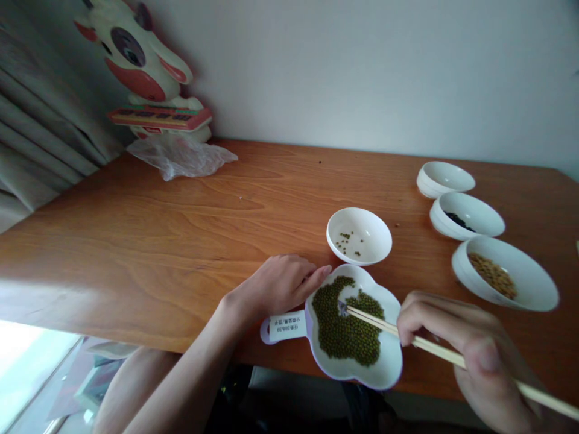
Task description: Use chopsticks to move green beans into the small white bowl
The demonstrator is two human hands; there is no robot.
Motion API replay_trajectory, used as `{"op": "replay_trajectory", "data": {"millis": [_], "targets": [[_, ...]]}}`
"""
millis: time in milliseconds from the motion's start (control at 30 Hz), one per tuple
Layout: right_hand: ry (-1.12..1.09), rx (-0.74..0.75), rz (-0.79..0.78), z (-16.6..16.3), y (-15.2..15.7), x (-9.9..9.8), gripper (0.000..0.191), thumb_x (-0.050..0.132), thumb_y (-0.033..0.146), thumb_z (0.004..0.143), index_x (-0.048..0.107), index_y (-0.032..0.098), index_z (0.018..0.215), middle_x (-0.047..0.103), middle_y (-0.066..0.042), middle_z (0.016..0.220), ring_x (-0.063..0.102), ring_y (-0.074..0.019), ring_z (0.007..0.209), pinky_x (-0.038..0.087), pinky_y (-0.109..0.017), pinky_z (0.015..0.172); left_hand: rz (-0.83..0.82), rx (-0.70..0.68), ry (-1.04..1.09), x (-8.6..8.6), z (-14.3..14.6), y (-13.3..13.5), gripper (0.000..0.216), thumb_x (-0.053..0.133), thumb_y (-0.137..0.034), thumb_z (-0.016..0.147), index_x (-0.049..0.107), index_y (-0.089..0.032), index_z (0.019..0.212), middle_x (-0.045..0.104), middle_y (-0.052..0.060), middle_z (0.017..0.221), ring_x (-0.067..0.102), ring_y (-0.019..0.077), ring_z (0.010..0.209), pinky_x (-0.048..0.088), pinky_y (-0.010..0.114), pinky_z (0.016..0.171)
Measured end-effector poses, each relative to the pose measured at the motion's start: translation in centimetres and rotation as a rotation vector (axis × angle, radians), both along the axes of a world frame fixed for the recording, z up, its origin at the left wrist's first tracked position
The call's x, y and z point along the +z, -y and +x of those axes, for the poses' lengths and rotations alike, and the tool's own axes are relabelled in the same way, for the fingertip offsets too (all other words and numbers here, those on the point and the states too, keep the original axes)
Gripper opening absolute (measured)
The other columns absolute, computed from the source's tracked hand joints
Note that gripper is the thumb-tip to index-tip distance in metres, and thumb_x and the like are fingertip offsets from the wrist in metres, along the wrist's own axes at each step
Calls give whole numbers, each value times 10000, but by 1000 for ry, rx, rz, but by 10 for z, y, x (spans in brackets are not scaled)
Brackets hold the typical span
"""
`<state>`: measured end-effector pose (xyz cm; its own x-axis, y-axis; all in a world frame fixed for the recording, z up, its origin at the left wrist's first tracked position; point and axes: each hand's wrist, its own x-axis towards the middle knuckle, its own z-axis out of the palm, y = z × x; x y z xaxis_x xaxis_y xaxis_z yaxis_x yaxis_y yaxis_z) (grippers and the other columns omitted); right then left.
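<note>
A white, cloud-shaped dish (389, 295) with a lilac rim and a labelled handle sits at the table's front edge. Many small green beans (348, 343) lie in it. My left hand (280, 283) is at the dish's left edge, thumb along the rim; its other fingers are curled and partly hidden. My right hand (465, 349) is closed around wooden chopsticks (434, 349). Their tips are close together among the beans, by a bare patch; whether they pinch a bean is unclear. Just behind the dish stands a white bowl (379, 242) with a few green beans inside.
Three white bowls stand at the right: one at the back (447, 175), one with dark beans (459, 220), one with tan beans (493, 274). A cow-shaped toy keyboard (158, 117) and a clear plastic bag (185, 158) are at the back left. A wall rises behind.
</note>
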<state>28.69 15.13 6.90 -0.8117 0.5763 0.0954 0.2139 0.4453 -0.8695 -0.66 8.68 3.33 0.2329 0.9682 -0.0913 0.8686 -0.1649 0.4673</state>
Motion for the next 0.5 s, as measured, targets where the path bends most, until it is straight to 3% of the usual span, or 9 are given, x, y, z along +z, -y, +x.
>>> {"op": "replay_trajectory", "data": {"millis": [500], "targets": [[-28,25,-26,0,0,-6,732,174,773,1052,619,236,829,582,-35,770,552,-205,677,339,-364,617,13,-13,-22,-1,0,0,665,183,-523,1186,694,-190,920,781,56,903,702,209,813,428,347,766]]}}
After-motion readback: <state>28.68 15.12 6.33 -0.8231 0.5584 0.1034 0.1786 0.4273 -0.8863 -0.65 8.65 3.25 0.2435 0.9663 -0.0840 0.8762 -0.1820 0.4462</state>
